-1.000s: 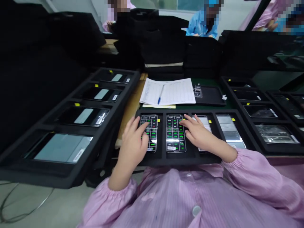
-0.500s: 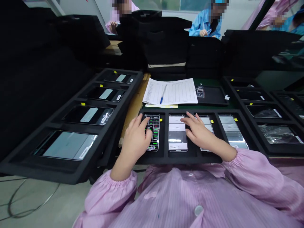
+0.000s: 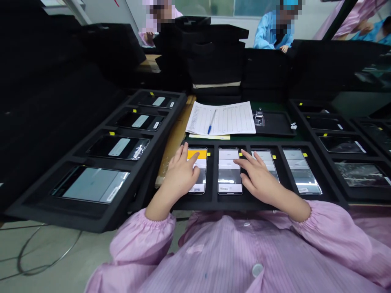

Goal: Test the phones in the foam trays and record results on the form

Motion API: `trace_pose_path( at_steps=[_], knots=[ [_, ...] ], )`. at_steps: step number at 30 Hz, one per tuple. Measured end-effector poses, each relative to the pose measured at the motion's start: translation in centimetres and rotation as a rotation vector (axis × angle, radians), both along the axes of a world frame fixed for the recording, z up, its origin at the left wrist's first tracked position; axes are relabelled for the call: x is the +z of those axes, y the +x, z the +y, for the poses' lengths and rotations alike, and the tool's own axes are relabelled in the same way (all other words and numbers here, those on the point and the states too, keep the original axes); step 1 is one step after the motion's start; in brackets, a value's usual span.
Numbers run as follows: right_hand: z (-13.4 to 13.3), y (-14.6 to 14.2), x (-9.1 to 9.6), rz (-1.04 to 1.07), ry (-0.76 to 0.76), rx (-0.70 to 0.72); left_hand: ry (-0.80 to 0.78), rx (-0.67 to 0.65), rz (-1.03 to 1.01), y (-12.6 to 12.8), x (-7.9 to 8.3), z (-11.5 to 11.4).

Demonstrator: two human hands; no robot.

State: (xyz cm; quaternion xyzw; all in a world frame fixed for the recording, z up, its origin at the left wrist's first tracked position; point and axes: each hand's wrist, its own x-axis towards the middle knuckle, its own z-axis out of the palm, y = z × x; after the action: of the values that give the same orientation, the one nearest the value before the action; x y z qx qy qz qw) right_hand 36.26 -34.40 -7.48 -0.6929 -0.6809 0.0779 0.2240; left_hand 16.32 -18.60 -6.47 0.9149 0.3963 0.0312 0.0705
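Observation:
Directly before me lies a black foam tray [image 3: 214, 202] with several smartphones in its slots. My left hand [image 3: 181, 173] rests over the leftmost phone [image 3: 201, 185], fingers spread, the index fingertip at an orange band on its screen. My right hand [image 3: 256, 175] is open too; its index fingertip is at the right edge of the second phone [image 3: 227, 177], which shows white and grey bands. That hand partly covers a third phone [image 3: 266, 154]. At the right end, a fourth phone [image 3: 301, 171] shows similar bands.
To the left a black tray [image 3: 91, 219] holds phones with yellow tabs; another such tray [image 3: 330, 156] is at right. Behind are printed sheets [image 3: 232, 118] with a blue pen [image 3: 210, 124] and a small black tray [image 3: 276, 124]. Co-workers sit beyond stacked black boxes [image 3: 216, 65].
The left phone's screen has gone from a dark grid with green text to an orange, white and grey display. My hands have stayed over the same phones; the view has shifted slightly.

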Motion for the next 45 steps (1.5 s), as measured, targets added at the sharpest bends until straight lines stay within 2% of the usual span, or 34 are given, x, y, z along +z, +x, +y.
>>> trace_pose_path(
  at_steps=[5, 10, 18, 21, 28, 32, 36, 40, 45],
  knots=[
    [0.0, 0.1, -0.5, -0.003, -0.019, 0.004, 0.037, -0.004, -0.102, -0.8, 0.4, -1.3],
    [0.2, 0.2, -1.0, -0.018, -0.035, 0.011, 0.05, -0.011, -0.169, -1.7, 0.0, -2.2],
    [-0.7, -0.6, -0.5, 0.007, 0.062, 0.087, 0.028, -0.017, -0.118, -1.8, -1.2, -2.6],
    [-1.0, -1.1, -0.4, -0.021, 0.045, 0.117, 0.068, -0.04, -0.168, -2.2, -1.3, -3.1],
    [-2.4, -0.9, 0.0, 0.016, 0.015, 0.086, 0.184, -0.079, -0.277, -3.2, -0.8, -5.0],
    [-4.0, 0.5, 0.0, 0.034, 0.046, 0.002, 0.242, -0.071, -0.235, -3.7, -1.5, -5.6],
    [-5.1, 3.2, -0.4, 0.02, 0.109, -0.169, 0.256, -0.083, -0.188, -3.8, -2.1, -5.7],
    [-5.5, 5.9, -0.8, -0.013, 0.123, -0.361, 0.266, -0.126, -0.267, -3.1, -1.3, -5.9],
    [-5.7, 8.2, -1.1, -0.072, 0.104, -0.446, 0.234, -0.263, -0.358, -0.2, 0.3, -6.9]
  ],
)
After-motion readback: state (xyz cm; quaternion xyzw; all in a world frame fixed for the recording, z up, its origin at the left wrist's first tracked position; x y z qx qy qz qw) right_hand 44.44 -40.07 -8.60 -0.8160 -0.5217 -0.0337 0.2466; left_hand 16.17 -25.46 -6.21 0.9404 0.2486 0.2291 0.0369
